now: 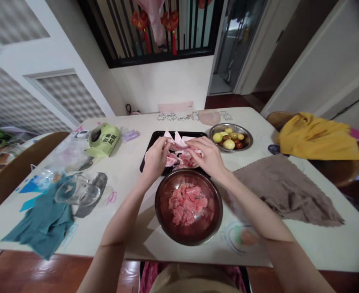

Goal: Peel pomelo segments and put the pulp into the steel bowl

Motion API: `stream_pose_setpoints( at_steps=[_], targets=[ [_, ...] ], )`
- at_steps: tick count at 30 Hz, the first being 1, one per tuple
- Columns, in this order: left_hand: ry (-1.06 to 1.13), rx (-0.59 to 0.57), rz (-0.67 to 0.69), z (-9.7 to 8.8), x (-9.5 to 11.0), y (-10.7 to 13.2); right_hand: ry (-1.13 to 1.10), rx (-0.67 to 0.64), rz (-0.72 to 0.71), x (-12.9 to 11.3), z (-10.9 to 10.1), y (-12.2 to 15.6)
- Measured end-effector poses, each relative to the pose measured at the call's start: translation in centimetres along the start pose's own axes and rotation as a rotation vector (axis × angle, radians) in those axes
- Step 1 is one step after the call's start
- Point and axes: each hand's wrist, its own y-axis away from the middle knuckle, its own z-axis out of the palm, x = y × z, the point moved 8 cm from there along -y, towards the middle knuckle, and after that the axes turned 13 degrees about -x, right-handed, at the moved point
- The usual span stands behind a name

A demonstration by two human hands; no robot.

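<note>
Both my hands are over a black tray that holds slices of raw meat with pale fat. My left hand has its fingers closed on one end of a meat slice. The other end is pinched in the fingers of my right hand, so the slice stretches between them. White pointed pieces, perhaps paper, stick up behind the slice. Nearer to me, in front of the tray, stands a steel bowl with a heap of red raw meat pieces inside.
A steel dish of yellow and brown fruit stands behind my right hand. A brown cloth lies to the right, and a yellow cloth hangs over a chair. On the left are a glass pitcher, a teal cloth and a green bag-like item.
</note>
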Motion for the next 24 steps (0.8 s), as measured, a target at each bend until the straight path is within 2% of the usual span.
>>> stream_pose_setpoints(
  at_steps=[4,9,15,20,24],
  targets=[
    [0.235,0.078,0.086,0.7,-0.4,-0.1,0.041,0.016,0.003,0.2,0.4,-0.1],
    [0.171,0.143,0.139,1.1,0.5,-0.3,0.09,-0.011,0.011,0.8,2.0,-0.1],
    [0.221,0.188,0.142,1.7,0.6,-0.2,0.143,0.067,-0.007,0.7,2.3,0.3],
    [0.431,0.181,0.113,2.7,-0.3,0.1,0.241,0.154,-0.095,-0.4,1.5,0.5],
    [0.407,0.251,0.182,2.2,-0.3,0.4,0.452,0.15,-0.2,-1.8,1.6,0.9]
  ],
)
